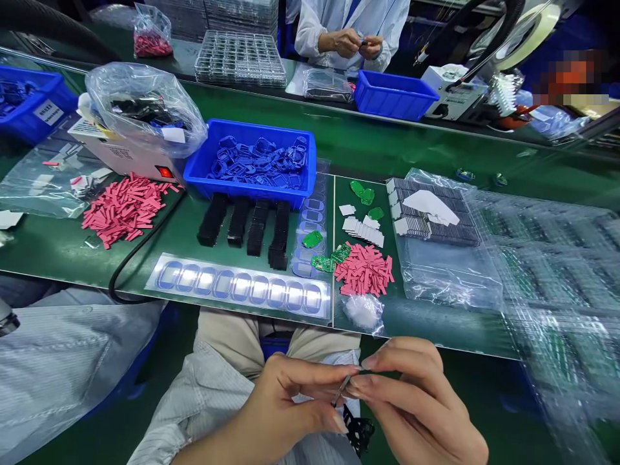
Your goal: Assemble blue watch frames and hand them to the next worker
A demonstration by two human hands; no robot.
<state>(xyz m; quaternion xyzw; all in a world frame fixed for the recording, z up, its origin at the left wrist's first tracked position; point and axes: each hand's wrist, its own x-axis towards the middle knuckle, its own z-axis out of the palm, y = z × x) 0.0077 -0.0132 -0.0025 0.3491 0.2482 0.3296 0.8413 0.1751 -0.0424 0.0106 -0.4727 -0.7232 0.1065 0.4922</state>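
Above my lap, at the bottom of the head view, my left hand point(290, 403) pinches a thin flat part point(341, 391) between thumb and fingers. The part is turned edge-on, so its face is hidden. My right hand point(423, 397) has its thumb and fingertips closed at the part's upper end; whether they hold a second small piece, I cannot tell. Just below the fingers shows a black openwork plastic piece point(359, 433), partly covered by my hands. What holds it is hidden.
On the green bench are a blue bin point(310, 161) of blue frames, stacks of black pieces point(233, 223), a sheet of clear windows point(237, 287), pink strips point(365, 270), green circuit boards point(322, 263) and clear trays point(562, 271). Across the bench a co-worker's hands point(346, 42) hold something small.
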